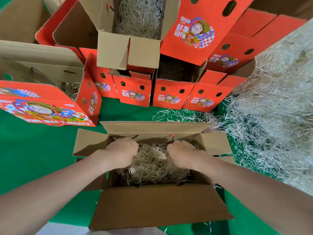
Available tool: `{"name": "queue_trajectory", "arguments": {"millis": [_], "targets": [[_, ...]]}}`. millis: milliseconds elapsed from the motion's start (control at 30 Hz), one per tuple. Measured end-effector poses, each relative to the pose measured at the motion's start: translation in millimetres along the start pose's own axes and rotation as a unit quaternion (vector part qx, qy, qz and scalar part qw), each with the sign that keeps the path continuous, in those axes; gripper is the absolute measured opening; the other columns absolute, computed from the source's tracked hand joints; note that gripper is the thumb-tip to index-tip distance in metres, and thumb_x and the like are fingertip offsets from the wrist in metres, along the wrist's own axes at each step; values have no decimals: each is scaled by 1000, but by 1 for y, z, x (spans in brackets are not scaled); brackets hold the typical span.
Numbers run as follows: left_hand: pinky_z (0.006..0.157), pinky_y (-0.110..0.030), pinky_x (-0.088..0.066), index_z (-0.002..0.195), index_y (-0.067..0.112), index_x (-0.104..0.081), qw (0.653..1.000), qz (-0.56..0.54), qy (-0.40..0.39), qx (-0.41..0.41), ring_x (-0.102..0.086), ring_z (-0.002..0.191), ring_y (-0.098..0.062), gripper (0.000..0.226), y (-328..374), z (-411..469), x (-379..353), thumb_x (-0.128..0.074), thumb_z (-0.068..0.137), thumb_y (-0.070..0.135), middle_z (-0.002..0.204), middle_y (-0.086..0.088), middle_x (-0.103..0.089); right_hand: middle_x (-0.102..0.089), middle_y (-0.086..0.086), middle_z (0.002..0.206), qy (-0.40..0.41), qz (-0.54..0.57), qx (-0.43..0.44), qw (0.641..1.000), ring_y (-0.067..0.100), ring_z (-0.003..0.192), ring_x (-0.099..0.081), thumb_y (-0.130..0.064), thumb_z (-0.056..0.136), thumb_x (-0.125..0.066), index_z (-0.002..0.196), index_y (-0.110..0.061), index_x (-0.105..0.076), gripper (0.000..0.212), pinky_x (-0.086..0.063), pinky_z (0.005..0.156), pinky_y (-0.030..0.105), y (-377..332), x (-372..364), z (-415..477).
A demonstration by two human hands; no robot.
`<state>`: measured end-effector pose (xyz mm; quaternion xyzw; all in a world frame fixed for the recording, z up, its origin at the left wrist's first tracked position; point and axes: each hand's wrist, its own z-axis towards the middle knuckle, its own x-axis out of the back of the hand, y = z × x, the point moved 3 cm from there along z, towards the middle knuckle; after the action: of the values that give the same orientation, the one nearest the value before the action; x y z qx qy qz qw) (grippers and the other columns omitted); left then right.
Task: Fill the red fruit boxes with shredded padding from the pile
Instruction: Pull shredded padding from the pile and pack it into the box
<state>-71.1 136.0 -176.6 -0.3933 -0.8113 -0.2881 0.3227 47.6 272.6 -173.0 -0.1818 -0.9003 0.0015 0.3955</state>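
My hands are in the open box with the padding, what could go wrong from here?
The padding sits heaped mid-box between the left hand and right hand, so the corners may stay thin. On the green cloth lie loose strands; more may spill as you work.

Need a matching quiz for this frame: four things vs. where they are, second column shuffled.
1 left hand
2 padding pile
3 FRESH FRUIT box
4 padding-filled box

A far right
B at the back, above the row of red boxes
C inside the near open box
D far left, only a few strands inside

Pairs: 1-C, 2-A, 3-D, 4-B
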Motion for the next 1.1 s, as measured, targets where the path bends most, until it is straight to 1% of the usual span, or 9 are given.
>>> {"name": "queue_trajectory", "arguments": {"millis": [67,133,233,500,600,733,900,1033,1100], "targets": [[63,-30,-45,75,9,-59,998,52,-21,-29,-50,70,-16,27,5,-5,-1,-42,80,-12,82,-3,-53,-48,5,71,-28,9,31,999,15,56,-46,10,83,-46,85,-3,-59,18,-35,42,20,-8,-2,0],[66,-31,-47,101,5,-62,981,110,-151,-58,-51,72,-18,27,13,-4,-20,-43,86,-6,93,-9,-57,-47,4,73,-127,3,53,991,13,56,-44,11,84,-44,115,-14,-58,43,-40,43,18,-17,-15,7],[94,-38,-43,141,10,-38,917,252,-303,-55,-47,119,-31,48,19,3,-54,-44,93,10,139,-15,-41,-48,17,128,-205,-84,13,975,22,85,-54,9,89,-40,140,-14,-36,56,-46,82,28,-11,-33,21],[63,-34,-44,85,2,-63,998,-20,-62,-22,-55,71,-25,22,3,21,-3,-42,85,-6,74,-8,-56,-60,7,89,7,-27,144,989,24,70,-57,13,82,-47,100,-7,-62,30,-46,54,34,-45,-7,19],[68,-36,-45,95,6,-63,997,30,-43,-52,-59,86,-28,22,3,18,10,-45,84,-2,94,-11,-63,-47,-2,138,-25,92,283,954,15,97,-60,5,86,-50,134,-28,-47,59,-52,70,17,-72,-7,12],[74,-35,-44,115,8,-57,993,34,-87,-71,-54,93,-28,41,2,7,9,-36,84,-8,110,-11,-56,-66,7,113,-3,117,336,934,18,94,-61,-4,88,-54,109,-12,-68,26,-49,81,27,-89,-9,8],[56,-31,-34,103,5,-57,985,91,-144,-32,-44,71,-22,31,-9,1,6,-34,85,-7,86,-9,-49,-67,3,103,32,241,128,962,-7,59,-57,-1,89,-54,100,-10,-70,21,-41,51,6,-49,2,23],[62,-34,-44,99,2,-61,952,192,-237,-43,-45,67,-21,20,4,-3,-10,-43,91,0,70,-5,-47,-64,13,105,72,135,-17,988,20,84,-60,8,85,-49,99,-1,-66,23,-48,75,22,-10,-11,46],[84,-33,-48,117,0,-58,945,203,-258,-19,-55,88,-24,27,14,-1,-26,-48,93,8,99,-10,-62,-61,12,105,-5,130,-16,991,24,84,-63,10,83,-49,119,-7,-58,40,-55,76,32,-9,-39,59]]}}
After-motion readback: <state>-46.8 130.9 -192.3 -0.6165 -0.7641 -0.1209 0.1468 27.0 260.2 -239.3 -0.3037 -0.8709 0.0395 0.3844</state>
